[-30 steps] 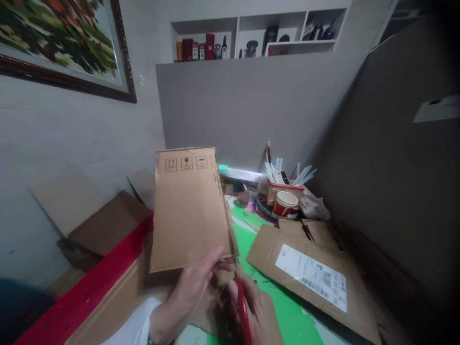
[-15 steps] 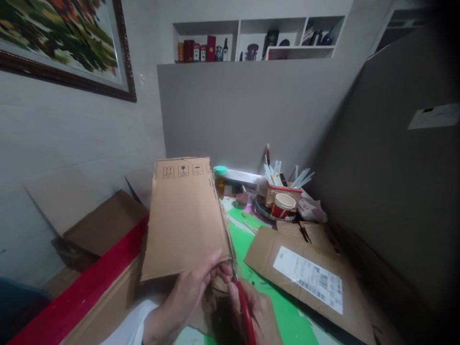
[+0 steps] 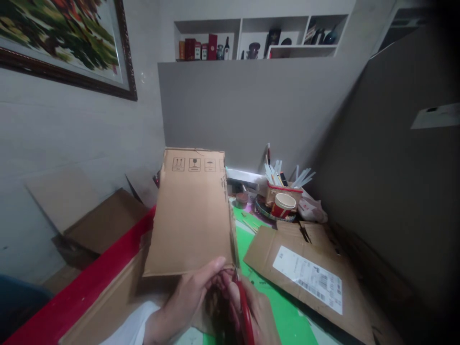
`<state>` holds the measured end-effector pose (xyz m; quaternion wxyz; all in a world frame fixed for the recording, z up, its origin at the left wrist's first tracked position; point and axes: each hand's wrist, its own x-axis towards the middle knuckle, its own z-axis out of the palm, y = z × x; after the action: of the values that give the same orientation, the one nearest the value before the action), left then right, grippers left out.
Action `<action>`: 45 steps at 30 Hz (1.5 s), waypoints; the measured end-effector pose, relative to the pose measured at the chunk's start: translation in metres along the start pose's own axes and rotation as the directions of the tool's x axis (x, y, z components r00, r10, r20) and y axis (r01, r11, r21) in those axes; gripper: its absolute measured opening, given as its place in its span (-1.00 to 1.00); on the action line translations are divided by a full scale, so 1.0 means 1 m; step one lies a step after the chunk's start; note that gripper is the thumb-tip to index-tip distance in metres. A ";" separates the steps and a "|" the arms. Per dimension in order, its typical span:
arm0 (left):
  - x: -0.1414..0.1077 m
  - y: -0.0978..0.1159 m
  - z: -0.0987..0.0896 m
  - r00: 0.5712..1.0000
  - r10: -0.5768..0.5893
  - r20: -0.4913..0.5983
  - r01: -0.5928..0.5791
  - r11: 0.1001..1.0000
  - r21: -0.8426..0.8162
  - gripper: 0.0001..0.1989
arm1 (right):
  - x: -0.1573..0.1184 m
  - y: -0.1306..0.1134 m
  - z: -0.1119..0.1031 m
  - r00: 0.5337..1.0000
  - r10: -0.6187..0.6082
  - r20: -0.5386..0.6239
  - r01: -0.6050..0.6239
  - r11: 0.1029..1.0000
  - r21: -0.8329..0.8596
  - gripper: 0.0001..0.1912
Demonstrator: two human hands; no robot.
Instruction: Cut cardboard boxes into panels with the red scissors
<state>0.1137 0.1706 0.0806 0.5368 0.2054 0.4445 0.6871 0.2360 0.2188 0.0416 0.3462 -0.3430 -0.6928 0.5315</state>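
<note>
A tan cardboard piece (image 3: 192, 211) with printed symbols near its top edge stands tilted up in front of me. My left hand (image 3: 192, 292) grips its lower right corner, thumb on the front face. In my right hand (image 3: 257, 311) are red-handled scissors (image 3: 245, 306), fingers wrapped round the handles. Their blades lie along the right edge of the cardboard, close to my left fingertips. Under my hands hangs more brown material, dark and hard to make out.
A flattened box (image 3: 266, 254) with a white label lies at the right on a green sheet (image 3: 302, 326). Behind it are a red-and-white cup (image 3: 283, 206) and a basket (image 3: 298, 192) of white strips. A red edge (image 3: 89, 282) and folded cardboard (image 3: 108, 220) are at the left.
The cardboard has shifted right and slightly up, now hiding the teal-lidded jar. Both hands stay near its lower right corner, the scissors still along the edge.
</note>
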 end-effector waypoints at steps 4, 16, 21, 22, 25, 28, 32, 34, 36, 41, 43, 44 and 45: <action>0.000 -0.002 -0.002 0.994 -0.027 0.105 0.024 0.999 0.035 -0.73 | -0.002 0.002 -0.001 0.998 -0.059 -0.021 0.056 0.991 -0.118 -0.45; -0.003 -0.007 -0.007 0.987 -0.070 0.143 0.028 0.961 0.277 -0.49 | 0.003 0.009 0.002 1.000 0.009 0.030 -0.009 1.000 0.000 -0.47; -0.003 -0.010 -0.012 0.993 -0.069 0.095 0.031 0.934 0.357 -0.45 | 0.001 0.002 0.004 1.000 0.022 0.005 -0.022 0.998 0.054 -0.49; -0.003 -0.010 -0.013 0.992 -0.069 0.103 0.028 0.933 0.359 -0.44 | 0.000 0.000 0.004 1.000 0.031 0.002 -0.031 0.998 0.057 -0.49; -0.003 -0.011 -0.015 0.990 -0.080 0.113 0.037 0.940 0.340 -0.45 | -0.002 -0.003 0.004 1.000 0.025 0.005 -0.025 0.999 0.041 -0.49; -0.002 -0.014 -0.017 0.991 -0.084 0.107 0.044 0.942 0.332 -0.44 | -0.003 -0.002 0.003 1.000 -0.012 0.006 0.012 1.000 -0.024 -0.47; -0.001 -0.015 -0.018 0.994 -0.080 0.079 0.046 0.928 0.370 -0.41 | -0.002 0.002 0.002 1.000 -0.017 0.018 0.018 0.995 -0.097 -0.44; 0.000 -0.016 -0.018 0.995 -0.078 0.059 0.050 0.925 0.377 -0.40 | -0.001 0.004 0.002 0.999 -0.015 0.036 0.017 0.998 -0.068 -0.44; 0.002 -0.016 -0.018 0.996 -0.071 0.060 0.044 0.929 0.368 -0.41 | 0.000 0.006 0.002 0.998 -0.014 0.057 0.014 1.000 -0.011 -0.45; 0.001 -0.016 -0.016 0.986 -0.103 0.131 0.045 0.920 0.389 -0.39 | 0.002 0.002 -0.001 0.996 -0.044 0.082 0.040 0.998 0.046 -0.52; -0.003 -0.015 -0.013 0.975 -0.127 0.181 0.048 0.919 0.391 -0.40 | 0.003 -0.004 -0.003 0.995 -0.038 0.094 0.032 0.998 0.056 -0.49; -0.004 -0.014 -0.011 0.972 -0.131 0.196 0.047 0.921 0.387 -0.41 | 0.003 -0.006 -0.004 0.995 -0.033 0.098 0.028 0.998 0.057 -0.47; -0.006 -0.013 -0.009 0.971 -0.134 0.200 0.048 0.923 0.382 -0.41 | 0.003 -0.008 -0.005 0.995 -0.033 0.099 0.027 0.998 0.057 -0.46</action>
<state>0.1160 0.1622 0.0665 0.5656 0.3586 0.5135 0.5364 0.2372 0.2224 0.0510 0.3285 -0.2959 -0.6993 0.5617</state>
